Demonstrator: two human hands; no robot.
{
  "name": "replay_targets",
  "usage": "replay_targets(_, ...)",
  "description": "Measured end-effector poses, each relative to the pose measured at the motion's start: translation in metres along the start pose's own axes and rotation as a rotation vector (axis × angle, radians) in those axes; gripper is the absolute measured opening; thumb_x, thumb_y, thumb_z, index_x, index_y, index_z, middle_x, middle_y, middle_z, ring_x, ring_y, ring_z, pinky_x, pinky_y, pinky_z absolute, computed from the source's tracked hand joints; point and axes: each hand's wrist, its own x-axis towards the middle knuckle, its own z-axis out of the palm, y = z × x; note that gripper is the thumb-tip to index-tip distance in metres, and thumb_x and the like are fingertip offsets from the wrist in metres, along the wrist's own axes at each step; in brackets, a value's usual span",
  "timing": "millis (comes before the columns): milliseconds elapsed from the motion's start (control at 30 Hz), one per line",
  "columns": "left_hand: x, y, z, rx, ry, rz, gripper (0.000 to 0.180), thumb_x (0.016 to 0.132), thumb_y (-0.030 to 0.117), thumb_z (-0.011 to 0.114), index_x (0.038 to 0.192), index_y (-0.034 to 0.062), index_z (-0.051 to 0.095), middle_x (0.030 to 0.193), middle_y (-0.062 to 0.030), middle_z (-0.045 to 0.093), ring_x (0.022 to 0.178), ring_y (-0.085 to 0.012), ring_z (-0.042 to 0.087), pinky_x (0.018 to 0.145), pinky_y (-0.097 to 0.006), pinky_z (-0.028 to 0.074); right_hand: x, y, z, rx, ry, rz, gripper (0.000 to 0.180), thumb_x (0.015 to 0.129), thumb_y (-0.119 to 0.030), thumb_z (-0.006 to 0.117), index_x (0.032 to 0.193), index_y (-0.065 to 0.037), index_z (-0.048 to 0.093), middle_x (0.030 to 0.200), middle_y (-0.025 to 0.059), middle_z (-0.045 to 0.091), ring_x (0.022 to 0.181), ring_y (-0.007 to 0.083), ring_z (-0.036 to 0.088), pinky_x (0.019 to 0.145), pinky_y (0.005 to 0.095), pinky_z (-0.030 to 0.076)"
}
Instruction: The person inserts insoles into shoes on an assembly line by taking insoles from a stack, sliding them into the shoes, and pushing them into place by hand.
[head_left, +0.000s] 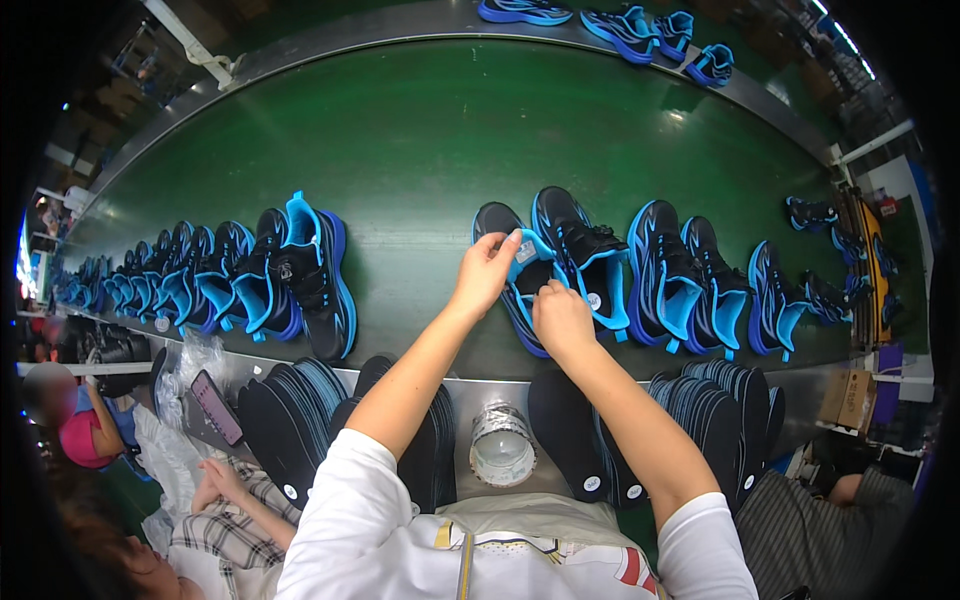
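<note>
In front of me a black and bright-blue sneaker (494, 218) stands on the green belt, toe pointing away. My left hand (484, 276) pinches its blue tongue (527, 248), which is lifted and shows a pale label. At the shoe's opening, on the near right side, my right hand (563, 318) has its fingers curled; what the fingertips grip is hidden. A matching sneaker (562, 212) sits just to the right, close to my right hand, with a white round sticker inside.
Long rows of sneakers (238, 265) line the belt (410, 130) leftward, and more sneakers (655, 235) extend rightward. Along the near metal edge are stacks of black insoles (290, 400) and a clear jar (502, 450). People sit at both sides; a phone (217, 408) lies left.
</note>
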Motion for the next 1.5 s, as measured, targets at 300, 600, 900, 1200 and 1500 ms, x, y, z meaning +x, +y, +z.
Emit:
replay_targets(300,0.003,0.012,-0.022,0.044,-0.115,-0.136,0.055,0.077,0.041,0.063,0.111,-0.0022,0.053,0.075,-0.0031,0.056,0.063,-0.0077,0.051,0.049,-0.021,0.040,-0.002,0.004,-0.047,-0.092,-0.301,0.038,0.031,0.069,-0.033,0.065,0.076,-0.003,0.059,0.086,0.0177,0.055,0.074,0.0346,0.056,0.064,0.0401,0.048)
replay_targets(600,0.008,0.009,-0.028,0.007,-0.211,-0.164,0.034,0.080,0.039,0.060,0.091,0.0073,0.062,0.069,0.0030,0.053,0.062,-0.0056,0.047,0.051,-0.020,0.037,0.019,0.016,0.001,0.034,-0.276,-0.300,0.014,0.073,-0.011,0.050,0.071,-0.002,0.060,0.077,0.0148,0.056,0.075,0.0289,0.057,0.065,0.0386,0.049)
replay_targets(900,0.007,0.004,-0.027,0.064,-0.175,-0.030,0.031,0.083,0.033,0.058,0.084,0.0021,0.062,0.064,0.0029,0.052,0.059,-0.0056,0.046,0.053,-0.021,0.036,0.029,0.009,0.002,-0.302,-0.586,-0.375,0.024,0.081,-0.019,0.043,0.087,-0.004,0.061,0.094,0.0141,0.056,0.091,0.0272,0.052,0.076,0.0333,0.045)
replay_targets(1200,0.007,0.007,-0.028,0.052,-0.289,-0.137,0.031,0.082,0.034,0.059,0.093,0.0048,0.059,0.068,0.0027,0.052,0.059,-0.0046,0.047,0.051,-0.019,0.038,0.042,0.008,-0.004,-0.511,-0.989,-0.482,0.031,0.073,-0.013,0.059,0.104,-0.006,0.062,0.114,0.0154,0.053,0.104,0.0290,0.050,0.085,0.0319,0.041)
replay_targets(1500,0.008,-0.012,-0.017,0.650,0.193,0.772,0.030,0.075,0.010,0.061,0.100,0.0025,0.047,0.098,-0.0142,0.046,0.059,-0.0252,0.055,0.054,-0.032,0.047,0.037,0.014,-0.027,-0.302,-0.959,-0.664,0.031,0.079,-0.020,0.043,0.096,-0.003,0.063,0.098,0.0133,0.063,0.100,0.0214,0.056,0.097,0.0346,0.031)
